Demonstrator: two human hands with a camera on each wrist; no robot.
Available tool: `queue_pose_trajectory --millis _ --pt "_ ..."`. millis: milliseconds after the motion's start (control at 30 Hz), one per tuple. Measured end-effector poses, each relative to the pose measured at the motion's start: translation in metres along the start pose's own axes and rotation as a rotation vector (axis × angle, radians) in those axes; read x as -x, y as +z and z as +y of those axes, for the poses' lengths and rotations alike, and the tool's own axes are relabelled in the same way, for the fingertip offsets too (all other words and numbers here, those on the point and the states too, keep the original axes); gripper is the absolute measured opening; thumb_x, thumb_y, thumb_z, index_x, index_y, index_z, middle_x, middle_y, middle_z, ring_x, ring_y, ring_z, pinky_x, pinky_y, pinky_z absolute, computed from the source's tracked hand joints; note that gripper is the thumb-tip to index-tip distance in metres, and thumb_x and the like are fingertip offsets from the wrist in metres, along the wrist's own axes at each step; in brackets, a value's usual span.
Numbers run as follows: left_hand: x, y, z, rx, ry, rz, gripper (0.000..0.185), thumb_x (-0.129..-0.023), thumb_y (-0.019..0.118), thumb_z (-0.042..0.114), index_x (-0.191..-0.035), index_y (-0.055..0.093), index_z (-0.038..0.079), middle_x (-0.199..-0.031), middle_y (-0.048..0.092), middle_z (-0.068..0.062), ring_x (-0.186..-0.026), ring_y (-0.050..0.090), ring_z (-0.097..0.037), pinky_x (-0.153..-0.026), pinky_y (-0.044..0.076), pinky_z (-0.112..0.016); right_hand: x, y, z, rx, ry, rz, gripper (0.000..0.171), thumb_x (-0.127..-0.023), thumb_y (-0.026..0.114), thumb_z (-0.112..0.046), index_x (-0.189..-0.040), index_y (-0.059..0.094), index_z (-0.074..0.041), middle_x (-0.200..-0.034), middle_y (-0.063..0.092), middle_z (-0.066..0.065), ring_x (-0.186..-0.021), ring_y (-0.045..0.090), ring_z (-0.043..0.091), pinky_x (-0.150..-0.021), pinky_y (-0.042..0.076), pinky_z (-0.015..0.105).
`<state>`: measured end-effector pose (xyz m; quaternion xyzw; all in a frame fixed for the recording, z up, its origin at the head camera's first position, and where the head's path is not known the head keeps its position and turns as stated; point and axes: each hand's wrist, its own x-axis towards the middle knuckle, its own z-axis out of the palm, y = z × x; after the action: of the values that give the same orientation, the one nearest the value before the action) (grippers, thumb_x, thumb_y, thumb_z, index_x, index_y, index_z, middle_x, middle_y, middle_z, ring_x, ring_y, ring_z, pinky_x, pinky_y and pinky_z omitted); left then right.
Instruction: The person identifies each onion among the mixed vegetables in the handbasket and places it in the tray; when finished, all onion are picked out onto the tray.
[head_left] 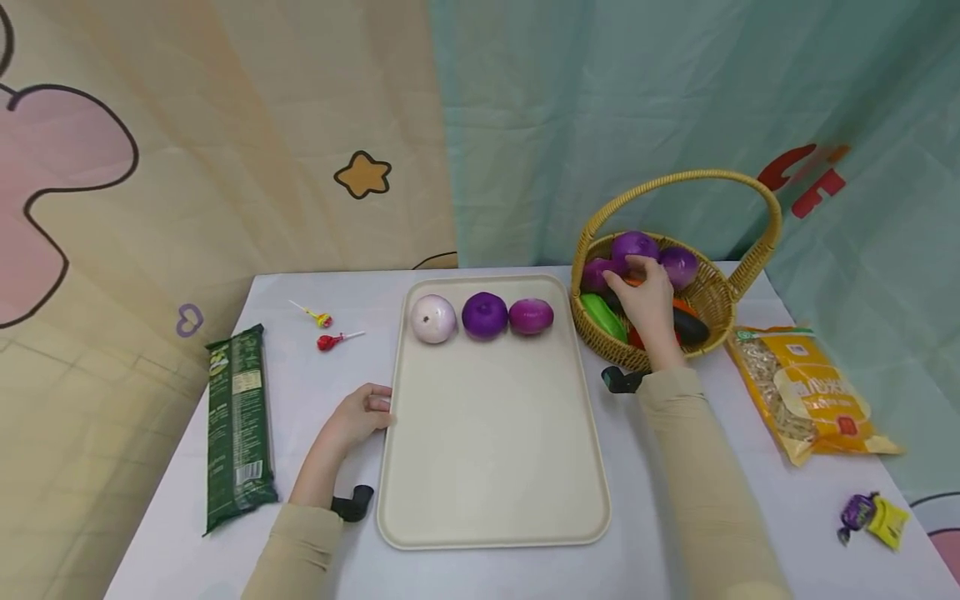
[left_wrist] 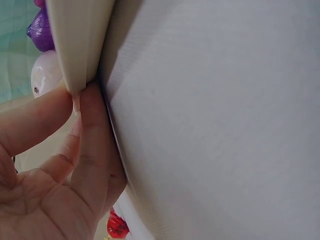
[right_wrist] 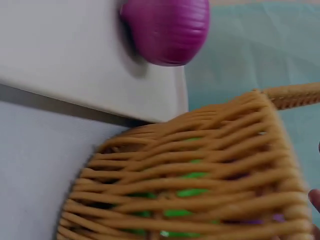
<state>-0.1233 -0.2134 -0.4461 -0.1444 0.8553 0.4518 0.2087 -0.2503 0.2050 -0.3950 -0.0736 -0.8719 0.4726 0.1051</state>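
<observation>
My left hand [head_left: 360, 419] pinches the left rim of a cream tray [head_left: 487, 450], thumb on top and fingers beneath, as the left wrist view shows. Along the tray's far end stand a pale onion [head_left: 433, 319], a dark purple round vegetable [head_left: 485, 316] and a magenta oval onion [head_left: 531, 317]. My right hand [head_left: 649, 304] reaches into a wicker basket [head_left: 716, 292], thumb and fingers parted beside a purple onion [head_left: 633, 244]; I see nothing held between them. Another purple onion [head_left: 679, 267], a green vegetable [head_left: 604, 317] and a dark eggplant [head_left: 690, 327] lie there too.
Left of the tray lie two lollipops [head_left: 322, 320] and a long green packet [head_left: 238, 425]. An orange-yellow bag [head_left: 810, 392] sits right of the basket, with wrapped candies [head_left: 887, 522] nearer me. The basket's tall handle [head_left: 678, 177] arches above its opening.
</observation>
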Motion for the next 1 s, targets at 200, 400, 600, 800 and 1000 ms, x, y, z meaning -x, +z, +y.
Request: queue_pose_trajectory --millis 200,400,600,800,1000 --pt "-0.001 0.0 0.0 0.003 0.013 -0.003 0.046 -0.089 0.066 0.005 -0.132 0.052 0.0 -0.105 0.064 -0.015 -0.094 0.059 -0.023 -0.08 0.048 -0.033 -0.009 0.018 0.01 0.029 0.105 -0.061 0.078 -0.092 0.066 -0.038 -0.149 0.03 0.001 -0.144 0.037 0.028 -0.133 0.038 0.038 -0.114 0.033 0.048" --pt "0.0 0.0 0.0 -0.002 -0.002 0.006 0.046 -0.089 0.066 0.006 -0.132 0.052 0.001 -0.107 0.064 -0.015 -0.096 0.059 -0.024 -0.083 0.047 -0.035 -0.013 0.029 0.009 0.03 0.17 -0.058 0.083 -0.09 0.068 -0.038 -0.15 0.025 0.001 -0.149 0.028 0.03 -0.137 0.033 0.041 -0.118 0.027 0.049" --pt "0.0 0.001 0.0 0.009 -0.009 0.005 0.045 -0.089 0.065 0.005 -0.132 0.052 0.002 -0.107 0.064 -0.015 -0.096 0.058 -0.024 -0.083 0.047 -0.034 -0.014 0.033 0.006 -0.018 0.169 0.002 0.079 -0.088 0.071 -0.034 -0.142 0.026 0.003 -0.147 0.035 0.031 -0.139 0.035 0.04 -0.118 0.026 0.046" --pt "0.0 0.001 0.0 0.011 0.002 0.005 0.044 -0.089 0.065 0.004 -0.131 0.052 0.0 -0.107 0.064 -0.015 -0.096 0.059 -0.024 -0.083 0.047 -0.034 -0.016 0.038 0.007 -0.05 0.179 0.055 0.079 -0.086 0.073 -0.03 -0.138 0.024 0.003 -0.144 0.035 0.031 -0.138 0.036 0.04 -0.118 0.027 0.044" --pt "-0.001 0.0 -0.001 0.009 0.006 0.002 0.044 -0.089 0.065 0.004 -0.132 0.052 0.0 -0.107 0.064 -0.015 -0.096 0.059 -0.024 -0.083 0.048 -0.034 -0.011 0.033 0.005 -0.014 0.198 0.012 0.088 -0.087 0.073 -0.034 -0.146 0.018 0.001 -0.148 0.023 0.027 -0.138 0.032 0.039 -0.119 0.026 0.045"
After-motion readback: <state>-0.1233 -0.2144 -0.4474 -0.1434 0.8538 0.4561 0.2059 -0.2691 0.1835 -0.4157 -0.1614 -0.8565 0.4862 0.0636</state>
